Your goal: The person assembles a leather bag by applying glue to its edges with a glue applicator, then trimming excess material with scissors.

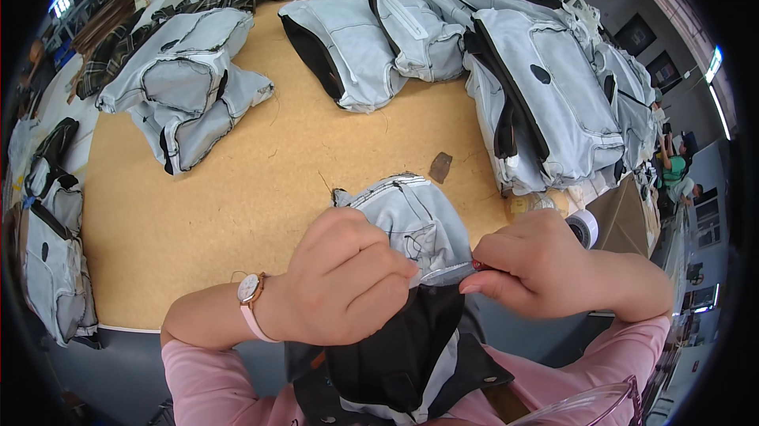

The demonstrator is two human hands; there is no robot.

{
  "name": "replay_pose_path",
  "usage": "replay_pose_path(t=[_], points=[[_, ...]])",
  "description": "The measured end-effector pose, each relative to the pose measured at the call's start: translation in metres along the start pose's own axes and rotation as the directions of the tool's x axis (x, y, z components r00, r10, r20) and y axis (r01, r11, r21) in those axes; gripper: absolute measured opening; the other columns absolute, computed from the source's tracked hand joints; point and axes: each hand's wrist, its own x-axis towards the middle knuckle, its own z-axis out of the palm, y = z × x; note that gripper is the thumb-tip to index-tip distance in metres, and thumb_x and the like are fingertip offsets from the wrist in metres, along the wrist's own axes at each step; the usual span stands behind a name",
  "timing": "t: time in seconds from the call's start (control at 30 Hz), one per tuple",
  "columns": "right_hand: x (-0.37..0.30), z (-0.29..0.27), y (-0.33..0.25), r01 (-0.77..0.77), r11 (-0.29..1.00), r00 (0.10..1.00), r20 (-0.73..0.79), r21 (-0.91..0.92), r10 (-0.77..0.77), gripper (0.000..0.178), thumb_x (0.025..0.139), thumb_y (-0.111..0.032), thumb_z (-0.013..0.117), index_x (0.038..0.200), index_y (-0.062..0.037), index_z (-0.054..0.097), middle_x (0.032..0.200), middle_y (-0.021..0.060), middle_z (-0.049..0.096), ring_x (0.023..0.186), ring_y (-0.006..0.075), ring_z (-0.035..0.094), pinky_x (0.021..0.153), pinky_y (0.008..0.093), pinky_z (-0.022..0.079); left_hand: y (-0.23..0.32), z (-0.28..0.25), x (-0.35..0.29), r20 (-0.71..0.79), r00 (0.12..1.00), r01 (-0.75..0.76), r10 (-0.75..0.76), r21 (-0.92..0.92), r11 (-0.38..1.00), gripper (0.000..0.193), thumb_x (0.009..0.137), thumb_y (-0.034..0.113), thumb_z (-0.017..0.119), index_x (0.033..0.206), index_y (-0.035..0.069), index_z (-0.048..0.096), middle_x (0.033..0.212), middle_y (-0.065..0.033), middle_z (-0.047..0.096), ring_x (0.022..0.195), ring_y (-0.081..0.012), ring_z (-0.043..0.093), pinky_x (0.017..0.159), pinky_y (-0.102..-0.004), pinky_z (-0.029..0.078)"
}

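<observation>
An inside-out bag (419,216) with pale grey lining lies at the table's near edge, its black fabric (395,323) hanging toward my lap. My left hand (348,272), with a watch on its wrist, is closed, pinching the fabric where the lining meets the black part. Held in my closed right hand (514,268) is a small metal blade (448,274) with a dark red end by the thumb. It points left along the same seam, close to my left fingertips. Loose dark threads lie on the lining just above the blade.
More inside-out grey bags lie at the far left (190,86), far middle (340,46) and in a stack at the right (545,94). Another bag (55,260) hangs at the left edge. A brown scrap (440,166) and a white tape roll (583,228) rest on the tan table (182,244).
</observation>
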Motion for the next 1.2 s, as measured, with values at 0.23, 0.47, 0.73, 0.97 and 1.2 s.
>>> replay_pose_path(t=[0.23,0.47,0.73,0.97,1.2], points=[[0.001,-0.007,-0.006,-0.041,0.999,0.999,-0.029,-0.013,0.041,0.034,0.088,-0.033,0.064,0.068,-0.0087,0.052,0.05,0.0084,0.047,0.045,0.0294,0.051,0.042,0.0402,0.036,-0.001,-0.001,-0.002,0.022,0.999,0.036,-0.035,-0.021,0.999,0.025,0.05,0.006,0.068,0.073,0.003,0.061,0.084,-0.005,0.063,0.072,-0.0237,0.048,0.061,-0.0367,0.038],[0.001,-0.015,-0.016,-0.024,0.986,1.0,0.016,-0.166,0.027,0.034,0.088,-0.033,0.064,0.069,-0.0085,0.052,0.05,0.0074,0.046,0.045,0.0289,0.052,0.042,0.0399,0.038,0.002,-0.002,0.004,0.0,0.999,0.037,-0.037,0.022,0.999,0.016,0.057,0.008,0.065,0.068,0.003,0.056,0.075,-0.0051,0.055,0.071,-0.0218,0.051,0.059,-0.0331,0.043],[0.006,-0.013,-0.014,-0.008,0.991,0.998,0.066,-0.133,0.017,0.035,0.089,-0.034,0.061,0.069,-0.0077,0.052,0.052,0.0086,0.05,0.046,0.0295,0.054,0.043,0.0408,0.039,0.0,-0.001,0.003,0.007,1.0,0.021,-0.021,0.024,0.999,0.016,0.058,0.009,0.066,0.069,0.002,0.056,0.075,-0.005,0.055,0.071,-0.0219,0.051,0.059,-0.0329,0.043],[0.003,-0.007,-0.011,-0.105,0.994,0.99,0.096,-0.021,0.106,0.036,0.09,-0.032,0.062,0.067,-0.006,0.052,0.055,0.0112,0.053,0.048,0.0306,0.053,0.044,0.0394,0.038,0.001,-0.001,0.004,-0.019,1.0,0.022,-0.021,0.036,0.999,0.016,0.057,0.009,0.065,0.069,0.002,0.056,0.074,-0.0051,0.055,0.071,-0.0219,0.051,0.059,-0.0332,0.043],[0.002,-0.008,-0.009,-0.301,0.709,0.932,0.039,0.638,0.361,0.028,0.095,-0.026,0.061,0.079,-0.0024,0.058,0.06,0.0003,0.049,0.057,0.007,0.043,0.051,0.0269,0.036,-0.001,0.001,0.002,-0.005,0.999,0.043,-0.043,0.042,0.998,0.016,0.056,0.007,0.065,0.069,0.003,0.056,0.076,-0.0054,0.055,0.073,-0.0223,0.05,0.06,-0.0338,0.043]])
